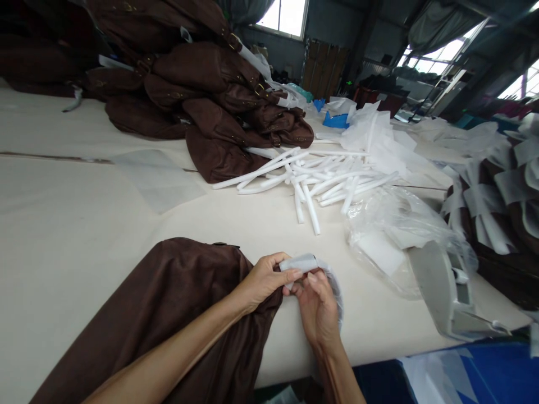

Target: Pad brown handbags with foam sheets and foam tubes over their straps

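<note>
A dark brown bag (197, 280) lies on the table in front of me, under my left forearm. From its right side a curved handle wrapped in white sheet (336, 283) loops out. My left hand (263, 280) pinches the white wrapping (300, 262) at the top of the handle, thumb laid across it. My right hand (319, 300) is inside the loop, its bent fingertips pressed against the same wrapping from below. The part of the handle under the fingers is hidden.
Several brown bags (202, 73) are piled at the back left. White foam tubes (311, 174) lie heaped mid-table beside white sheets (374, 134). To the right are a clear plastic bag (391, 224), a grey tape dispenser (438, 292) and wrapped brown bags (492, 207). A translucent sheet (160, 179) lies left.
</note>
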The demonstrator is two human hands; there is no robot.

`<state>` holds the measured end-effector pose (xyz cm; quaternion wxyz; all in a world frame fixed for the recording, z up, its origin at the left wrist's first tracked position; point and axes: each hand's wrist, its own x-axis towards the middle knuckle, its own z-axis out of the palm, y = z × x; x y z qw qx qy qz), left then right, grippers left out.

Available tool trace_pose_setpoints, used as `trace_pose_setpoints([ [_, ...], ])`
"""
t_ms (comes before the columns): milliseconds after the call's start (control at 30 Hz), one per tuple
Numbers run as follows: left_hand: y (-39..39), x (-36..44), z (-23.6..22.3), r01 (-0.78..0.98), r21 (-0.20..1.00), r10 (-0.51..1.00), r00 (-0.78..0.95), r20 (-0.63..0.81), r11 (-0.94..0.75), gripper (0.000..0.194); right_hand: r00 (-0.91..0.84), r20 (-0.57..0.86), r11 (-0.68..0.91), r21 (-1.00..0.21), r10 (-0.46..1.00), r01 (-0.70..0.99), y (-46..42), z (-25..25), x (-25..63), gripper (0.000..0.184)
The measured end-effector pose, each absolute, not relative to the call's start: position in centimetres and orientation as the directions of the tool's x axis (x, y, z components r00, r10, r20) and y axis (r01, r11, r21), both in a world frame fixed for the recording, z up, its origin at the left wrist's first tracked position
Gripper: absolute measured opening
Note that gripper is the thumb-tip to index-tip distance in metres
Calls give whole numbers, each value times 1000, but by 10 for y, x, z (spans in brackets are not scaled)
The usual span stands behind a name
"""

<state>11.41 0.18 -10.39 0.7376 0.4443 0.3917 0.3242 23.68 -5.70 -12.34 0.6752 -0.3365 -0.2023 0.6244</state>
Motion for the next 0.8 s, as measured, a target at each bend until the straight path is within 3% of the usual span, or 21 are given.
trace_pose_setpoints([
  [400,2,116,-111,-164,952,901,395,-178,260,39,240,-209,11,-732,948,-681,-43,-141,231,17],
  [600,3,117,-118,-53,983,917,372,-146,178,32,242,-201,39,-688,949,-725,-40,-144,230,17],
  [700,3,118,-119,-77,983,938,320,-131,164,40,236,-188,48,-679,953,-733,-39,-142,230,16],
  [800,6,116,-117,-45,986,915,381,-134,163,51,216,-155,52,-684,964,-728,-40,-142,231,17],
])
